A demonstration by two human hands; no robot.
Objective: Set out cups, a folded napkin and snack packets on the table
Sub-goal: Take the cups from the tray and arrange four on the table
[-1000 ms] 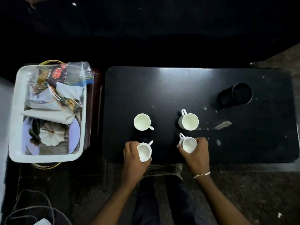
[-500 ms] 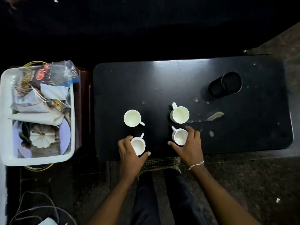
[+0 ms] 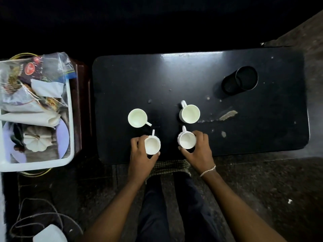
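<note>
Several white cups stand on the black table (image 3: 192, 75). My left hand (image 3: 139, 159) grips the near left cup (image 3: 152, 145), whose handle points away from me. My right hand (image 3: 199, 152) grips the near right cup (image 3: 187, 140) close to the table's front edge. Two more cups stand free behind them: the far left cup (image 3: 137, 117) and the far right cup (image 3: 190, 114). A white tray (image 3: 70, 119) at the left holds snack packets (image 3: 33, 70) in clear plastic and a folded white napkin (image 3: 29, 117).
A black cylindrical holder (image 3: 242, 82) stands at the table's far right. The tabletop has chipped patches (image 3: 228, 114) right of the cups. A white pumpkin-shaped thing (image 3: 35, 140) lies on a lilac plate in the tray. A cord (image 3: 40, 215) loops on the floor at lower left.
Both hands have stayed on the near cups. The left cup's handle has turned from pointing right to pointing away. My hands and these cups sit slightly farther onto the table.
</note>
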